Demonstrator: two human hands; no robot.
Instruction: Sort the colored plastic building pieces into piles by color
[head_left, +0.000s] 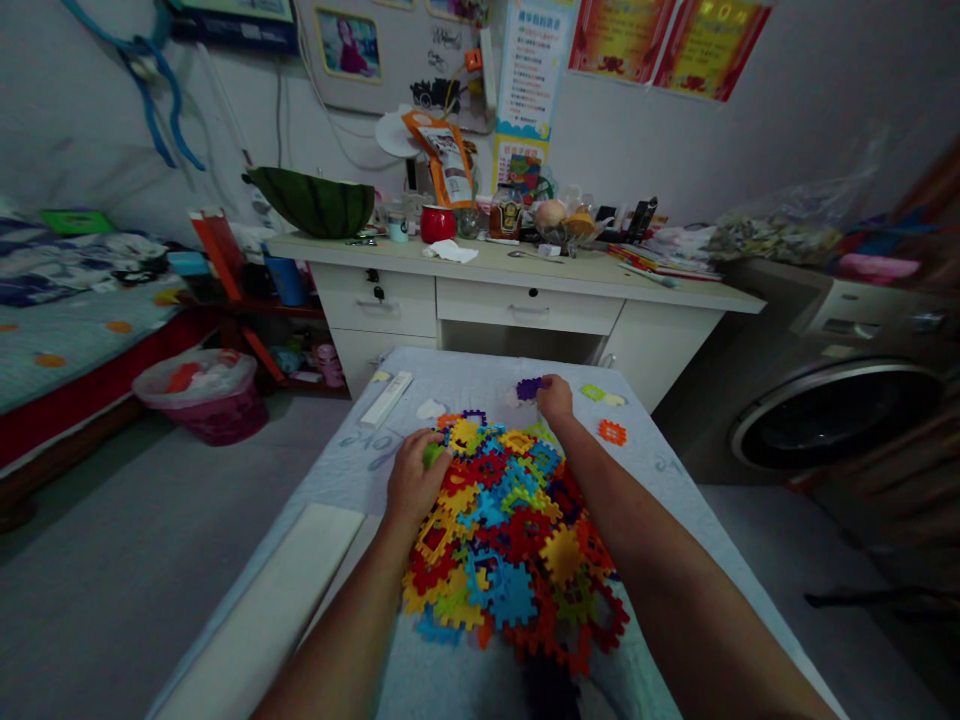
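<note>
A heap of interlocking plastic puzzle pieces (517, 535) in red, yellow, blue, orange and green covers the middle of the cloth-covered table (337, 470). At the heap's upper left, my left hand (416, 475) is closed around a green puzzle piece (433, 456). Beyond the heap, my right hand (555, 398) pinches the edge of a purple puzzle piece (529, 388) close to the table's far side. Right of that hand lie a light green piece (592, 392) and an orange piece (612, 432).
A white strip (387, 399) lies at the table's far left, and a long white board (300, 590) along its left side. Behind stands a white desk (525, 300) holding a watermelon half (315, 203) and a red cup (437, 224). A washing machine (817, 380) is at right, a pink bin (214, 405) at left.
</note>
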